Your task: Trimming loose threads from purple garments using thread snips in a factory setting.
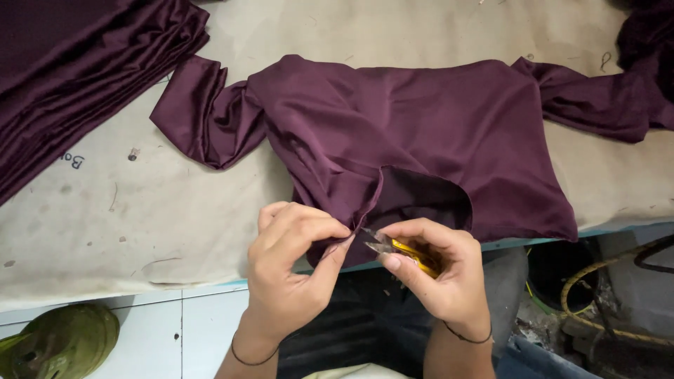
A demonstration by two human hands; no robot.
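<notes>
A dark purple satin garment [421, 133] lies spread on the brown paper-covered table [105, 210], its neckline opening facing me at the near edge. My left hand [291, 270] pinches the garment's edge at the neckline between thumb and fingers. My right hand [439, 270] holds a small yellow-handled thread clipper [400, 249], its metal blades pointing left, right at the pinched fabric edge. Both wrists wear thin dark bands.
A stack of folded purple fabric [77, 63] lies at the far left. More purple cloth [646, 42] sits at the far right. An olive green cloth item [60, 344] rests below the table at left. Yellow-green hoses [597, 277] coil on the floor at right.
</notes>
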